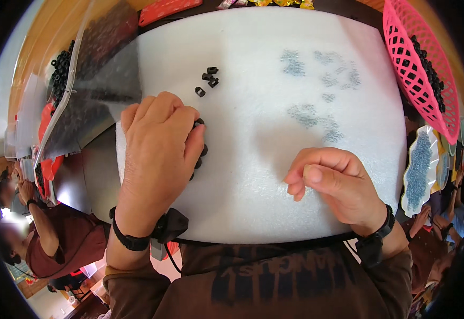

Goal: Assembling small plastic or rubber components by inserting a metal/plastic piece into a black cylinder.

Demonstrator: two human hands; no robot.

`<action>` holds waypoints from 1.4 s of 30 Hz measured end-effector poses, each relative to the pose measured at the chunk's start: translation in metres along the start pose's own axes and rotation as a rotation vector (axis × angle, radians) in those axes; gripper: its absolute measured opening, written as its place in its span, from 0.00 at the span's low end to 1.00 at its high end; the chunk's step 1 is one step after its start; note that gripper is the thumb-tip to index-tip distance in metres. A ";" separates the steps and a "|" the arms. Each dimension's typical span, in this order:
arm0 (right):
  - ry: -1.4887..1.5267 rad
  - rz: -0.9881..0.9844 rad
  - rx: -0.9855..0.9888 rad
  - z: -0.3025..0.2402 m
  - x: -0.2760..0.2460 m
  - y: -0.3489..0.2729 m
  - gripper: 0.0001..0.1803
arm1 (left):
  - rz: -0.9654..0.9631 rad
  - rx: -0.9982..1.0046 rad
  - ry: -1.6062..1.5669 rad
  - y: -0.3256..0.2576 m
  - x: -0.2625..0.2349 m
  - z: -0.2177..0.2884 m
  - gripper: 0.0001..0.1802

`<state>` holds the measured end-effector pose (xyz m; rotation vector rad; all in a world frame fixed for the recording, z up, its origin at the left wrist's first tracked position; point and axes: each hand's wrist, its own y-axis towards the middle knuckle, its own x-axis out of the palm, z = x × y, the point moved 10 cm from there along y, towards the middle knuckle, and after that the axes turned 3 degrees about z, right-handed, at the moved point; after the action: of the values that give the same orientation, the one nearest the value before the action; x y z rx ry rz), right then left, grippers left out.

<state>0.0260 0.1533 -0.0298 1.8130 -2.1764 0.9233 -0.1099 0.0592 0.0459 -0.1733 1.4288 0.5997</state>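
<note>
Knuckles bent and fingertips pointing down, the left hand (160, 133) arches over the left side of the white foam sheet (242, 212), its thumb drawn in near the fingers; the tips are hidden, so I cannot tell whether it grips anything. Just beside that thumb, on the sheet's left part, sit glossy black round pieces (204, 150), partly covered by the hand. Farther up the same side of the sheet lies a loose cluster of stubby black hollow parts (213, 82), tubular and hard-looking. Above the sheet's lower right, the right hand (343, 183) is half curled, thumb close to the forefinger; what it may pinch I cannot make out. Fine grey-blue bits (304, 115) spread in grainy patches over the sheet's upper right. Off its right edge stand a pink lattice plastic basket (402, 58) of black pieces and a white scalloped dish (408, 199) filled with grey-blue grains; off its left edge, a smooth, transparent plastic bin (68, 101) bears small black rings (61, 72).
</note>
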 end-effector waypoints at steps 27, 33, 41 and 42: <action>0.271 -0.025 -0.039 -0.009 -0.004 -0.006 0.15 | 0.112 0.276 -0.343 0.004 -0.020 0.105 0.24; 0.296 -0.023 -0.035 -0.006 -0.006 -0.003 0.15 | 0.155 0.286 -0.423 0.003 -0.021 0.095 0.23; 0.330 -0.089 0.066 0.000 0.002 -0.004 0.15 | 0.123 0.348 -0.491 0.001 -0.015 0.093 0.19; 0.377 -0.085 0.111 0.003 0.003 -0.005 0.14 | 0.122 0.350 -0.491 0.000 -0.015 0.092 0.19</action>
<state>0.0308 0.1485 -0.0294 1.6015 -1.8375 1.2691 -0.0300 0.0974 0.0749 0.3228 1.0467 0.4421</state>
